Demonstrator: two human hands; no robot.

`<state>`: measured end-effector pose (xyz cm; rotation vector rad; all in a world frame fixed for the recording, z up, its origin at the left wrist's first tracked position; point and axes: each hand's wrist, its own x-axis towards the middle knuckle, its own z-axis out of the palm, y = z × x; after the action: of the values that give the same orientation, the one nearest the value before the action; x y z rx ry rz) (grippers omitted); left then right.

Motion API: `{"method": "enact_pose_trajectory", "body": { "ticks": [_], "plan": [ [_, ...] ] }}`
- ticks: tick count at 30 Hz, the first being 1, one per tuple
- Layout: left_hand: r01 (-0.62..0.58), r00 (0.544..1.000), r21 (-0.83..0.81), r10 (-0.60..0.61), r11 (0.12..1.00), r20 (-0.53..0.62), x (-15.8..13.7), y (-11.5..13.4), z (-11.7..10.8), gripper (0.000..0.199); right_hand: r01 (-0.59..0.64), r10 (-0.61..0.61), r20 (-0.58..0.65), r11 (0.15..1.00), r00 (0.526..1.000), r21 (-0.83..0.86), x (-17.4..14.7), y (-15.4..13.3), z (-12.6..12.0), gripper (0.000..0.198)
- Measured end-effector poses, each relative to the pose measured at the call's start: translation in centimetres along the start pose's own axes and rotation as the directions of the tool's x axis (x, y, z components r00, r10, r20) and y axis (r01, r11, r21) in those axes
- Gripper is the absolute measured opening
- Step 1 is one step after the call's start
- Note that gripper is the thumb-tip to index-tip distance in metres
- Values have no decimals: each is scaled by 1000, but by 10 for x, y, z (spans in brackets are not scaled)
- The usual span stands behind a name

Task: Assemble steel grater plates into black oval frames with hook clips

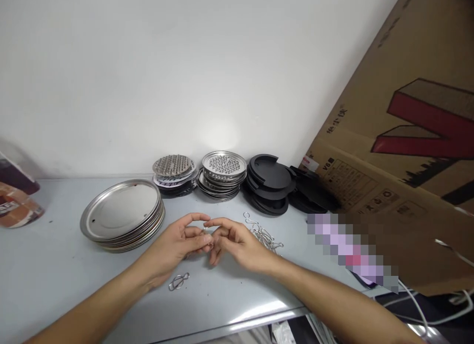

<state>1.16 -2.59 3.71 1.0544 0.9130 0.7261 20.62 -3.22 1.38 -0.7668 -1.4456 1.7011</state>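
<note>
My left hand (192, 238) and my right hand (231, 240) meet above the front middle of the table, fingertips touching. Thumb and fingers of each are closed in a pinch. Between them shows a glint of a thin bent wire piece, mostly hidden by the fingers. Below my left wrist lies a bent wire clip (178, 282) with looped ends. Just beyond my right hand is a loose pile of wire hooks (265, 237), partly covered by that hand.
Along the wall stand stacks of round metal lids (124, 210), perforated discs (172, 165), grater plates (224, 165) and black plastic discs (272, 173). A large cardboard box (370, 176) leans at the right, near a pixelated purple object (348, 248). An orange-brown package (18, 206) is at far left.
</note>
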Motion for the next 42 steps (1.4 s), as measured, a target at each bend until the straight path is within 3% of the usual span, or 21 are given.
{"method": "enact_pose_trajectory", "body": {
  "ticks": [3,6,11,15,19,21,22,25,28,32,36,39,42],
  "plan": [
    [11,1000,-86,-10,996,12,0,-3,4,48,-3,3,-47,1000,999,10,1,-2,-3,39],
    [-55,998,-19,54,998,-20,0,-3,7,41,57,-82,-131,981,988,-185,-1,-5,-3,36],
    [-83,997,41,83,996,5,1,-5,7,27,167,-295,-124,786,947,-596,-5,-8,1,13],
    [-73,997,6,73,997,31,1,-6,5,27,219,-372,-56,653,926,-725,-7,-7,-1,5],
    [-129,990,-23,130,991,48,0,-4,10,27,343,-524,11,541,851,-768,-7,-6,-3,9],
    [-128,991,-24,129,991,41,0,-2,12,28,323,-530,-44,579,847,-749,-8,-7,-2,7],
    [-124,992,-11,124,992,33,-1,0,11,29,281,-495,-102,638,863,-717,-8,-9,-3,6],
    [-124,992,75,124,989,-1,-3,4,7,31,101,-238,-248,880,939,-465,-6,-11,-6,14],
    [-123,992,149,124,981,6,-4,6,3,31,-14,-20,-220,989,975,-149,-3,-10,-12,23],
    [-239,970,176,229,955,75,-5,3,9,43,-33,32,-201,999,979,-4,0,-6,-15,25],
    [-366,930,258,361,894,66,-5,-2,14,18,-15,-12,-233,993,972,-115,-2,-8,-11,21],
    [-271,962,208,268,940,43,-5,-2,10,23,51,-123,-250,960,961,-275,-4,-10,-8,17],
    [-149,989,164,150,975,4,-2,-1,4,27,174,-302,-216,867,929,-467,-7,-11,-7,11]
  ]
}}
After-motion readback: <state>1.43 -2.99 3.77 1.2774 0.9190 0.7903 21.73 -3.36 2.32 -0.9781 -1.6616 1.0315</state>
